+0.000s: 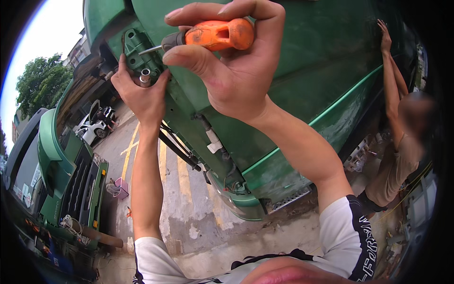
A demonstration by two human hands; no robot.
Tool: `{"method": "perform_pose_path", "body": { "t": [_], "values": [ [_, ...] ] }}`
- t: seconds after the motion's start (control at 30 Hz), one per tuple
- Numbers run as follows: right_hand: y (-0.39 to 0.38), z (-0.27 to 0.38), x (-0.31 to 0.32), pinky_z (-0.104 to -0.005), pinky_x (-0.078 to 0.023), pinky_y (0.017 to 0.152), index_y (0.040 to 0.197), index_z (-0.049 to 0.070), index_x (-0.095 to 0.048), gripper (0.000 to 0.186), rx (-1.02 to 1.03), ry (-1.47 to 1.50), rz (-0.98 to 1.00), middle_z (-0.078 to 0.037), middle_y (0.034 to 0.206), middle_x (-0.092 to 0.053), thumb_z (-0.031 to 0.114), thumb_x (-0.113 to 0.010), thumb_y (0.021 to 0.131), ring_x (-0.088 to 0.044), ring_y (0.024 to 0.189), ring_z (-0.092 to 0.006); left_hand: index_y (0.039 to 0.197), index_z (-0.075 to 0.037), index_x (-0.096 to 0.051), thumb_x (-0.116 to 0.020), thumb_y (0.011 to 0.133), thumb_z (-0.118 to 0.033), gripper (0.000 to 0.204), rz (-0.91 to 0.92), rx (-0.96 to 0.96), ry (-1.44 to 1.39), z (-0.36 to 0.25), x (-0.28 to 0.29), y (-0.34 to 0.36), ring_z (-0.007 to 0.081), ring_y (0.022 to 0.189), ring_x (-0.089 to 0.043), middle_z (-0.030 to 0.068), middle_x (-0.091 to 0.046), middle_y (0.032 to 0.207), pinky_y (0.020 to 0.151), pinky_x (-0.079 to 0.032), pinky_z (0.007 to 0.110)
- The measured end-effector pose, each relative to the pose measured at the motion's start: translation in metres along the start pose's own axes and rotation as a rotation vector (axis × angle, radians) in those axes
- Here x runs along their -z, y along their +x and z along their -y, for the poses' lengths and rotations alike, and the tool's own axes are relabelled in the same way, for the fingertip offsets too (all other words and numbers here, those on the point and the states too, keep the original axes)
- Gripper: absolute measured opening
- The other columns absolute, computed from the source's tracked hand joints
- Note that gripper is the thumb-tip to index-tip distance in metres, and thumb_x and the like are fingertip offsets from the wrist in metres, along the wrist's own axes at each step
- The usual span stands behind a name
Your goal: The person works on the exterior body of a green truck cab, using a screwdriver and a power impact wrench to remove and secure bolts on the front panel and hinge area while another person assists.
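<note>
My right hand is closed around the orange handle of a screwdriver. The screwdriver's thin metal shaft points left, its tip at a green metal bracket on the large green vehicle panel. My left hand grips the lower end of that bracket, thumb on one side and index finger on the other. A shiny hollow metal cylinder, like a socket, shows between that thumb and index finger; what keeps it there is hidden. The other left fingertips are out of sight behind the bracket.
Black hoses hang below the bracket beside a cable with a white wrap. Another person stands at the right, arms raised to the panel. A second green truck, a pink bucket and a white car are at the left.
</note>
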State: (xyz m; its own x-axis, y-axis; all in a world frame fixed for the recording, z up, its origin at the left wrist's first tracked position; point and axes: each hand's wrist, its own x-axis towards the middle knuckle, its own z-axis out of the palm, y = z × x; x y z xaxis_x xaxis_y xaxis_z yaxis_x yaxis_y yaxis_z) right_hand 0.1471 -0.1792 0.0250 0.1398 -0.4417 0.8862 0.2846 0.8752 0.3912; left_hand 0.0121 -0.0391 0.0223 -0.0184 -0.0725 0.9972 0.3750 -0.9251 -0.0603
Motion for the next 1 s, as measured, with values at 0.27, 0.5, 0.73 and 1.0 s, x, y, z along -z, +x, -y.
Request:
{"method": "perform_pose_path", "body": {
  "t": [0.27,0.5,0.73,1.0],
  "values": [
    [0.002,-0.01,0.007,-0.0294,-0.057,0.083,0.115,0.005,-0.037,0.056,0.08,0.11,-0.048,-0.02,0.109,-0.066,0.007,-0.083,0.084,-0.07,0.098,-0.0209,0.141,0.001,-0.054,-0.091,0.068,-0.014,0.083,-0.104,0.126,-0.224,0.005,-0.012,-0.003,0.0219,0.1,-0.054,0.0094,-0.048,0.112,0.088,-0.049,0.033],
    [0.008,-0.014,0.003,-0.0287,-0.055,0.087,0.117,0.006,-0.034,0.058,0.037,0.151,0.079,-0.022,0.111,-0.065,0.008,-0.084,0.085,-0.066,0.098,-0.0182,0.135,0.001,-0.057,-0.095,0.063,-0.013,0.083,-0.097,0.113,-0.191,0.0,-0.009,0.0,0.0152,0.092,-0.051,0.0036,-0.047,0.106,0.081,-0.048,0.03],
    [-0.002,-0.025,-0.019,-0.0313,-0.056,0.089,0.114,0.006,-0.038,0.048,0.005,-0.054,0.195,-0.018,0.106,-0.065,-0.001,-0.078,0.088,-0.067,0.095,-0.0187,0.136,-0.002,-0.045,-0.099,0.062,-0.013,0.092,-0.104,0.203,-0.578,0.022,-0.01,-0.014,0.0131,0.09,-0.051,0.0028,-0.046,0.105,0.078,-0.049,0.025],
    [-0.014,-0.021,-0.045,-0.0339,-0.058,0.088,0.111,0.008,-0.04,0.035,-0.063,-0.138,0.018,-0.013,0.101,-0.064,-0.002,-0.069,0.095,-0.069,0.094,-0.0202,0.12,0.0,-0.047,-0.092,0.075,-0.016,0.066,0.089,0.385,-0.471,0.049,0.009,-0.046,0.0096,0.077,-0.054,0.0049,-0.058,0.094,0.071,-0.05,0.028]
  ]
}}
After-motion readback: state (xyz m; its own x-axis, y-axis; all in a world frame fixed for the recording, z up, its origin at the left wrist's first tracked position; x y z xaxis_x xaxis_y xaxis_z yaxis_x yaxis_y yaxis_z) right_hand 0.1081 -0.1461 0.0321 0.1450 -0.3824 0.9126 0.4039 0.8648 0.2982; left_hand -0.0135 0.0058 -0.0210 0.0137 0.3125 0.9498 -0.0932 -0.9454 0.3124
